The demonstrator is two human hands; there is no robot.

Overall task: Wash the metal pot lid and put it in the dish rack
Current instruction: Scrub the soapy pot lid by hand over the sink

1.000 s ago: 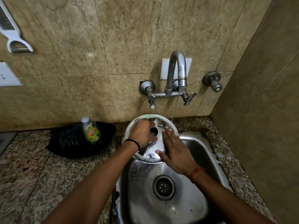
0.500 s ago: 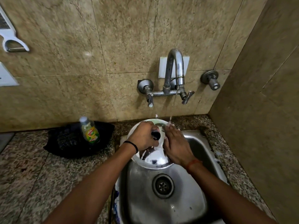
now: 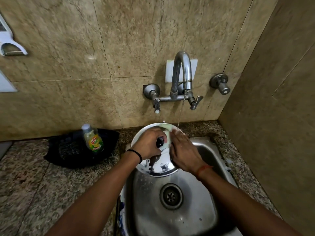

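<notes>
The round metal pot lid (image 3: 158, 168) is held tilted over the back of the steel sink (image 3: 209, 217), with suds on its lower part. My left hand (image 3: 149, 145) grips the lid's black knob (image 3: 160, 142). My right hand (image 3: 184, 151) lies flat on the lid's right side, fingers straight and pointing toward the wall. A thin stream of water falls from the tap (image 3: 182, 77) onto the lid's upper right edge, at my right fingertips. No dish rack is in view.
A dish soap bottle (image 3: 93, 138) stands on a black cloth (image 3: 68, 150) on the granite counter (image 3: 30, 184) left of the sink. Tiled walls close in behind and on the right. The sink drain (image 3: 171, 196) lies below the lid.
My right hand has slid up the lid from its lower part to its upper right edge under the water stream. My left hand keeps its grip on the knob.
</notes>
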